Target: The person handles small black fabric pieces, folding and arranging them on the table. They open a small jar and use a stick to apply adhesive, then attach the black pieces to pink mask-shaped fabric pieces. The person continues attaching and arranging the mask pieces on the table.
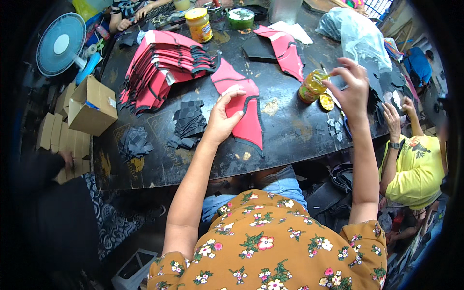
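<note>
pink piece [250, 89], one, lies on the tabletop [290, 140] under the loosely spread left hand [222, 119]; the right hand [354, 89] pinches one stick [325, 77] at one open jar [310, 90]; a second piece [284, 50] and one pile [166, 63] lie beyond.

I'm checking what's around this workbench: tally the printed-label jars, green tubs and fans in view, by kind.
Printed-label jars: 2
Green tubs: 1
Fans: 1
Total: 4
</note>
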A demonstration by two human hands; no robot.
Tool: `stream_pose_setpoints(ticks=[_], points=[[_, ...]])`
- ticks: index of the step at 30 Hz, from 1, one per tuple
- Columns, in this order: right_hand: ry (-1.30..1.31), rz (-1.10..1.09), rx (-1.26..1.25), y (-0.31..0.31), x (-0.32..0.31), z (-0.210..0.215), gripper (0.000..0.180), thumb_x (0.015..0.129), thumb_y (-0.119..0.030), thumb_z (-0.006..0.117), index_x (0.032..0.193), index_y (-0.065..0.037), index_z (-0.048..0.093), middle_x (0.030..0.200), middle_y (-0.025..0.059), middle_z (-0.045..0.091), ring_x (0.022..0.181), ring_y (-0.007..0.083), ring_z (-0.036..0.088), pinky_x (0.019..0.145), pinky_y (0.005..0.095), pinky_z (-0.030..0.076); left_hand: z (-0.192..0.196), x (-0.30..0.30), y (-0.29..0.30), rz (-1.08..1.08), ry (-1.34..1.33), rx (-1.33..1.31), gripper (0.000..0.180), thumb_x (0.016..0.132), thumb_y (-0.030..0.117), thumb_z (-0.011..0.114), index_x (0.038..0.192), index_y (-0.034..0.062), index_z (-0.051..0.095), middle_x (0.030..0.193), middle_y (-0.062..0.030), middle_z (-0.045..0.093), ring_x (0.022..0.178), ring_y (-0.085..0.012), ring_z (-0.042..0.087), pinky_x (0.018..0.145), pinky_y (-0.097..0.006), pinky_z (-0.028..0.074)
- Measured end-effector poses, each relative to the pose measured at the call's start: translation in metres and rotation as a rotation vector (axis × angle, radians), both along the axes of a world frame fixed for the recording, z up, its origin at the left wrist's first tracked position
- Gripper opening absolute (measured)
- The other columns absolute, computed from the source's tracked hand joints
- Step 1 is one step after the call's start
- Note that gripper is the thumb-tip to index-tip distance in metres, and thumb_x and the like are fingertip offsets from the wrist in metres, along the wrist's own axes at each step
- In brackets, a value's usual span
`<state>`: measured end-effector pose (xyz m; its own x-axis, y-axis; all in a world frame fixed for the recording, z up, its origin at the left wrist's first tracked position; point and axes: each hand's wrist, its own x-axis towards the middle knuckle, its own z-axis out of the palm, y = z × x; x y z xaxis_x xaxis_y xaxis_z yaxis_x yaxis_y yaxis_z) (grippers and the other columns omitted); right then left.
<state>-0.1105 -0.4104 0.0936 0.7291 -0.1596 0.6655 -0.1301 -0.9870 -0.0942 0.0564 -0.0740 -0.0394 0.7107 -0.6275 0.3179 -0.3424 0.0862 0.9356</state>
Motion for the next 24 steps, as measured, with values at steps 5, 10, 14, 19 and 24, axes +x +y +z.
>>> stream_pose_setpoints(ticks=[5, 10, 14, 19, 24], points=[[0.049, -0.046, -0.140, 0.019, -0.032, -0.014, 0.032, 0.084, -0.034, 0.091, 0.109, -0.014, 0.084, 0.138, 0.0089, 0.069, 0.126, 0.0314, 0.062, 0.108, 0.0465, 0.044, -0.002, -0.001, -0.004, 0.083, -0.150, 0.062, 0.055, 0.081, -0.010, 0.068, 0.133, 0.0075, 0.070, 0.148, -0.0135, 0.064, 0.144, -0.0307, 0.057, 0.126, -0.041, 0.040], [0.392, 0.444, 0.838, 0.086, -0.042, -0.040, 0.015, 0.096, -0.010, 0.075, 0.108, -0.005, 0.082, 0.103, 0.0120, 0.072, 0.098, 0.0258, 0.070, 0.091, 0.0365, 0.054, 0.003, -0.001, -0.008, 0.083, -0.089, 0.087, 0.055, 0.081, -0.010, 0.069, 0.133, 0.0078, 0.070, 0.149, -0.0138, 0.063, 0.146, -0.0304, 0.056, 0.126, -0.041, 0.040], [0.461, 0.534, 0.815, 0.138, -0.016, -0.093, 0.037, 0.093, 0.005, 0.063, 0.123, -0.007, 0.080, 0.111, 0.0144, 0.072, 0.108, 0.0357, 0.069, 0.099, 0.0443, 0.054, 0.002, -0.002, -0.008, 0.098, -0.097, 0.100, 0.055, 0.081, -0.010, 0.069, 0.134, 0.0080, 0.070, 0.149, -0.0141, 0.063, 0.147, -0.0302, 0.055, 0.126, -0.041, 0.040], [0.300, 0.556, 0.414, 0.137, -0.016, -0.117, 0.039, 0.086, 0.002, 0.071, 0.121, -0.014, 0.082, 0.111, 0.0054, 0.073, 0.102, 0.0288, 0.067, 0.087, 0.0424, 0.051, 0.001, 0.001, -0.006, 0.054, -0.064, 0.117, 0.056, 0.083, -0.009, 0.070, 0.137, 0.0068, 0.069, 0.150, -0.0133, 0.063, 0.150, -0.0278, 0.053, 0.128, -0.041, 0.037], [0.369, 0.681, 0.300, 0.147, -0.054, -0.109, 0.038, 0.081, -0.003, 0.079, 0.116, -0.016, 0.083, 0.113, 0.0008, 0.075, 0.104, 0.0240, 0.069, 0.085, 0.0394, 0.050, -0.001, 0.000, -0.006, 0.068, -0.071, 0.105, 0.055, 0.084, -0.008, 0.071, 0.136, 0.0069, 0.069, 0.151, -0.0126, 0.063, 0.149, -0.0276, 0.054, 0.128, -0.041, 0.037]])
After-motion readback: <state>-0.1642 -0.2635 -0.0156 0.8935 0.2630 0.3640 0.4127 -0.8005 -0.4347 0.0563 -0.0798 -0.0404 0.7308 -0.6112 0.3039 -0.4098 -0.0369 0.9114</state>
